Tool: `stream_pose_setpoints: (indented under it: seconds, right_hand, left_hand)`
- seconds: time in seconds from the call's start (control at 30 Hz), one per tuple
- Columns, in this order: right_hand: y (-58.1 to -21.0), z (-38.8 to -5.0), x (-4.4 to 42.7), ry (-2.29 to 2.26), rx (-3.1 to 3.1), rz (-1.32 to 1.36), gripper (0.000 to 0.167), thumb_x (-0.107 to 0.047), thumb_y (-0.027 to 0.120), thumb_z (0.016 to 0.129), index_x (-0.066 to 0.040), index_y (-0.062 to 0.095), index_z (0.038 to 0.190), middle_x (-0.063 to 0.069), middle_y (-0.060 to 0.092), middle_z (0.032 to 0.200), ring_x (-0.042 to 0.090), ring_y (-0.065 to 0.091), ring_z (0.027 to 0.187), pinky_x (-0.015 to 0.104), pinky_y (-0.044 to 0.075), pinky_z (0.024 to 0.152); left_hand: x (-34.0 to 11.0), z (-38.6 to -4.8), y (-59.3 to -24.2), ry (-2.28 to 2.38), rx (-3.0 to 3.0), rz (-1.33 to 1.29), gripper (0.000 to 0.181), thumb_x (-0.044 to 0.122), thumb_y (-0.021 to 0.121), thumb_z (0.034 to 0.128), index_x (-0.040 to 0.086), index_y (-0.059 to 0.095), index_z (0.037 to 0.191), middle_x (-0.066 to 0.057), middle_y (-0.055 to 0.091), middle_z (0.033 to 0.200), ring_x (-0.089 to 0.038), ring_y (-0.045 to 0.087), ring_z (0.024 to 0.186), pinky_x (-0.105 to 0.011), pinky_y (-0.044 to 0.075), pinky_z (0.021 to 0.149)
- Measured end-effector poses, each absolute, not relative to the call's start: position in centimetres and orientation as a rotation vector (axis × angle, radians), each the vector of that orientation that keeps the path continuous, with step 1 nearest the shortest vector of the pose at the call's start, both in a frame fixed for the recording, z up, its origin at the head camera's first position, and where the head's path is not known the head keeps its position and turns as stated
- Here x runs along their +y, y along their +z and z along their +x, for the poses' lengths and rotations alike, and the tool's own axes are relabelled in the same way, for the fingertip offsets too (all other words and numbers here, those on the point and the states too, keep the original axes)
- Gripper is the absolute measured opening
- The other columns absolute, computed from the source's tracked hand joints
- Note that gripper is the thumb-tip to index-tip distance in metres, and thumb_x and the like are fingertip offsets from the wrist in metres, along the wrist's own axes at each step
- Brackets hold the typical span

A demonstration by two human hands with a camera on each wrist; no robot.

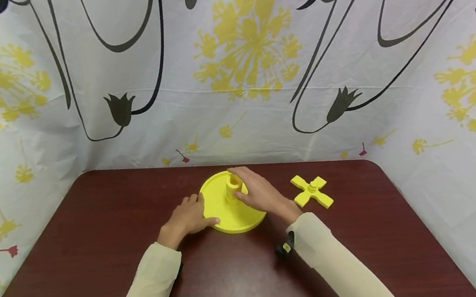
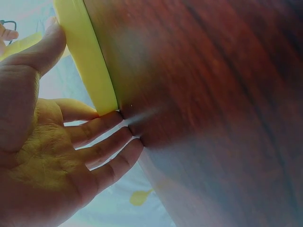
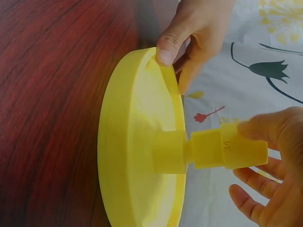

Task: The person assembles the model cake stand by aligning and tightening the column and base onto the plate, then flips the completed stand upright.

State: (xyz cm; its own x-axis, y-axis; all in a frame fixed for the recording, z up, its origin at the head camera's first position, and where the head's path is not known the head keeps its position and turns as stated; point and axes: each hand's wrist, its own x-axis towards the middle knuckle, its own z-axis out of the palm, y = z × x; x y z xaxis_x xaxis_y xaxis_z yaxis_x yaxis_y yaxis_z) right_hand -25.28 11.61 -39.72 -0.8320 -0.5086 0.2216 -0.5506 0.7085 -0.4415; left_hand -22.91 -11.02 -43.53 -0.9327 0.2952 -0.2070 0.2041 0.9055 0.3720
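A yellow round base (image 1: 229, 222) with a raised rim lies on the table. From its middle rises a short yellow post (image 3: 169, 152). My left hand (image 1: 189, 216) holds the base at its left edge, thumb on the rim and fingers spread along the side. Above the post, my right hand (image 1: 260, 190) grips a yellow stepped cylinder (image 3: 236, 147) marked with what looks like "34". Its narrow lower end meets the post top; how far it sits inside cannot be seen. In the head view, a hole shows in the cylinder's upper end.
A yellow four-armed cross piece (image 1: 312, 193) with a small raised hub lies on the table right of the base. The dark red-brown table (image 1: 108, 207) ends at a patterned white cloth (image 1: 153, 143) behind and at both sides.
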Motion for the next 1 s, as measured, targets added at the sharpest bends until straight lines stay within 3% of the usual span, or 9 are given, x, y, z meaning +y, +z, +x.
stream_pose_setpoints:
  seconds: [0.2,0.47,0.6,0.77,1.0]
  right_hand:
    - [-39.76,-25.16,11.60,0.738,-2.820,0.840,0.055,-0.016,0.071,0.092,-0.009,0.052,0.143,0.008,0.056,0.142,0.026,0.056,0.127,0.046,0.047,0.101]
    - [-40.13,-25.10,11.17,0.768,-2.818,0.635,0.055,-0.028,0.075,0.090,-0.008,0.056,0.137,0.009,0.061,0.131,0.024,0.063,0.107,0.042,0.053,0.088]
    - [-40.24,-24.98,11.39,0.799,-2.831,0.634,0.061,-0.029,0.075,0.090,-0.007,0.051,0.141,0.010,0.057,0.136,0.025,0.060,0.116,0.043,0.051,0.095]
    - [-40.31,-24.91,11.92,0.850,-2.819,0.804,0.066,-0.015,0.074,0.090,-0.005,0.044,0.148,0.011,0.049,0.146,0.027,0.051,0.132,0.045,0.044,0.106]
    - [-40.41,-24.93,11.99,0.796,-2.787,0.799,0.058,-0.011,0.072,0.091,-0.004,0.048,0.144,0.012,0.054,0.143,0.027,0.056,0.126,0.044,0.047,0.103]
  left_hand:
    - [-11.07,-22.87,-43.41,0.510,2.801,0.375,0.097,0.053,0.067,0.0903,-0.009,0.025,0.152,-0.028,0.038,0.148,-0.043,0.041,0.131,-0.055,0.041,0.103]
    - [-11.10,-22.84,-43.58,0.507,2.797,0.365,0.097,0.053,0.067,0.0905,-0.009,0.025,0.153,-0.027,0.038,0.148,-0.043,0.041,0.132,-0.054,0.040,0.104]
    - [-11.06,-22.80,-43.56,0.504,2.799,0.380,0.097,0.054,0.066,0.0908,-0.009,0.025,0.153,-0.027,0.038,0.148,-0.042,0.041,0.131,-0.055,0.041,0.103]
    - [-11.06,-22.74,-43.29,0.518,2.795,0.368,0.097,0.052,0.067,0.0907,-0.009,0.025,0.153,-0.028,0.037,0.149,-0.044,0.040,0.132,-0.055,0.040,0.103]
    - [-11.06,-22.77,-43.22,0.512,2.795,0.369,0.097,0.053,0.067,0.0904,-0.009,0.026,0.152,-0.027,0.039,0.147,-0.043,0.042,0.130,-0.055,0.041,0.103]
